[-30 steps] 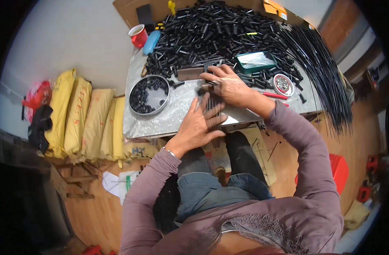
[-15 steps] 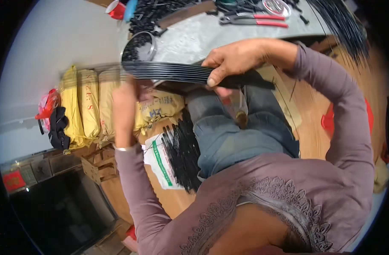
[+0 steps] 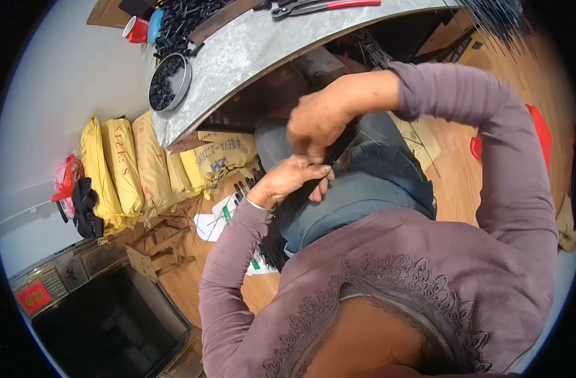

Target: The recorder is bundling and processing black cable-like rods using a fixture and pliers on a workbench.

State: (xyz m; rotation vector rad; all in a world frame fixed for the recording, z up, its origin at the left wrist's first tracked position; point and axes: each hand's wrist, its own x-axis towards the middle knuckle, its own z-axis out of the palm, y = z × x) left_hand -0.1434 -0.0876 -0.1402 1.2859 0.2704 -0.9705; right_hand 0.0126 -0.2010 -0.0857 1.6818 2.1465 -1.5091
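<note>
A bundle of thin black strips (image 3: 343, 148) lies slanted over my lap, above the jeans (image 3: 338, 211). My left hand (image 3: 289, 179) is closed round it, thumb on top and fingertips showing beneath. Just above, my right hand (image 3: 327, 116) bends down over the bundle with curled fingers. Its fingertips are blurred and partly hidden, so what they pinch is unclear. More black strips (image 3: 274, 249) lie low beside my left leg, partly covered by my left arm.
The grey table (image 3: 237, 60) curves across in front, holding a round metal dish (image 3: 184, 80) of small black pieces, a heap of black pieces (image 3: 181, 25) and red-handled pliers (image 3: 325, 7). Yellow sacks (image 3: 121, 165) stand at left. Black strands (image 3: 499, 22) overhang the table's right end.
The bundle has come down from the table's edge to my lap. My left hand has moved right and now grips it; my right hand has shifted slightly down. The view has tilted away from the tabletop.
</note>
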